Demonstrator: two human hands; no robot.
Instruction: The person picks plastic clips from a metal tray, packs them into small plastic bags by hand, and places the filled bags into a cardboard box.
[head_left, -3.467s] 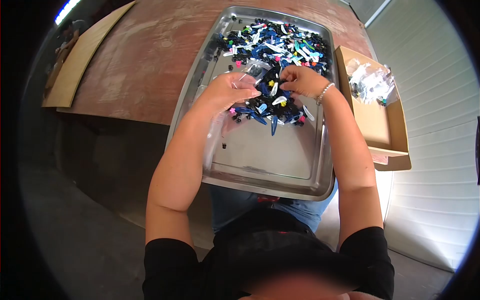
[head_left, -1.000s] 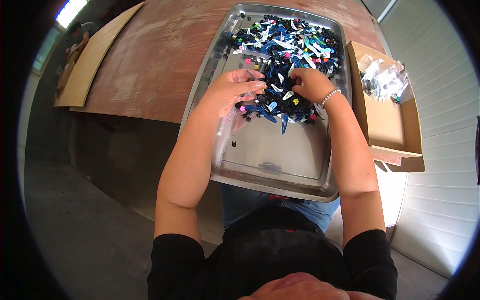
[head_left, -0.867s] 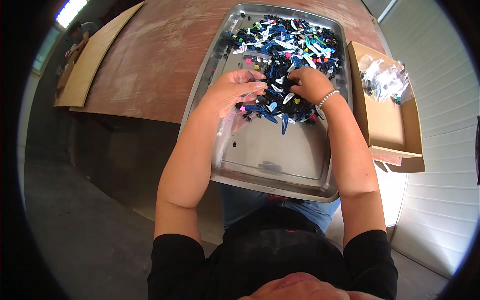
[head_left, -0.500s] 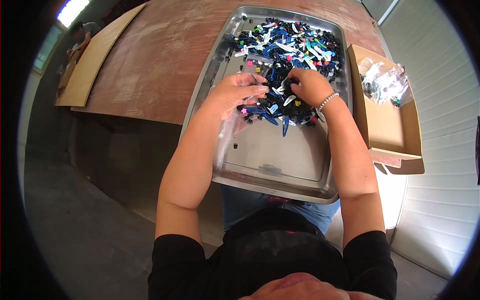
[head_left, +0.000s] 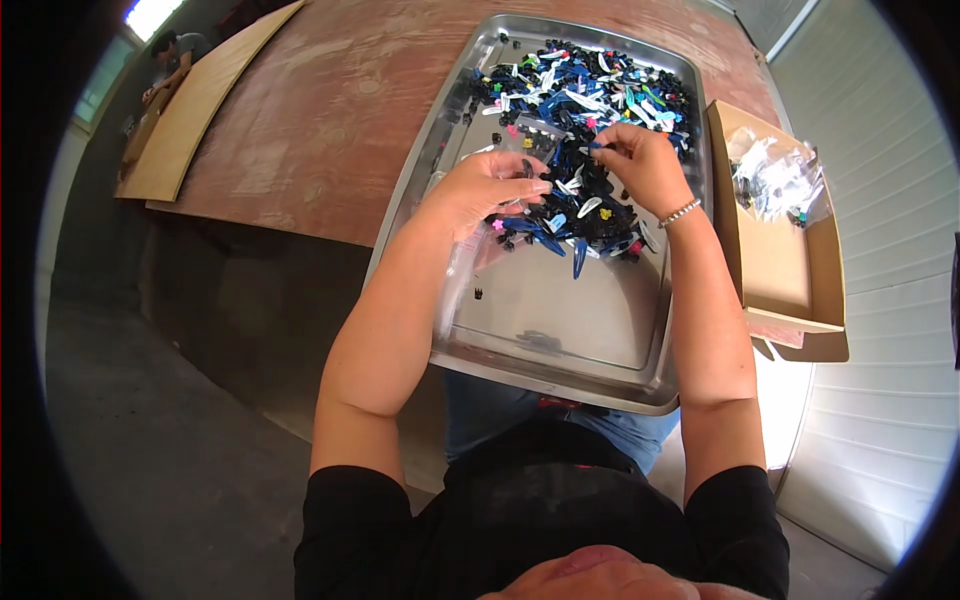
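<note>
A metal tray (head_left: 560, 340) holds a heap of hair clips (head_left: 600, 95), black, blue, white and a few bright small ones. My left hand (head_left: 490, 190) is curled over the left part of the pile, with a dark hair clip (head_left: 527, 169) between thumb and fingers. A clear plastic bag (head_left: 458, 268) lies under and around that hand, and how far it is gripped is hidden. Above the pile's right side, my right hand (head_left: 640, 165) pinches a small blue hair clip (head_left: 595, 147). A nearer cluster of clips (head_left: 580, 225) lies below both hands.
To the right stands an open cardboard box (head_left: 775, 270) with clear bags of clips (head_left: 775, 175) inside. The tray rests on a reddish wooden table (head_left: 330, 110). At far left another person (head_left: 180, 60) works beside a plywood sheet (head_left: 205, 110). A ribbed white wall is on the right.
My right hand has lifted out of the black clips, up and slightly right, and a blue clip now shows in its fingertips. The left hand has barely moved; the view has shifted slightly.
</note>
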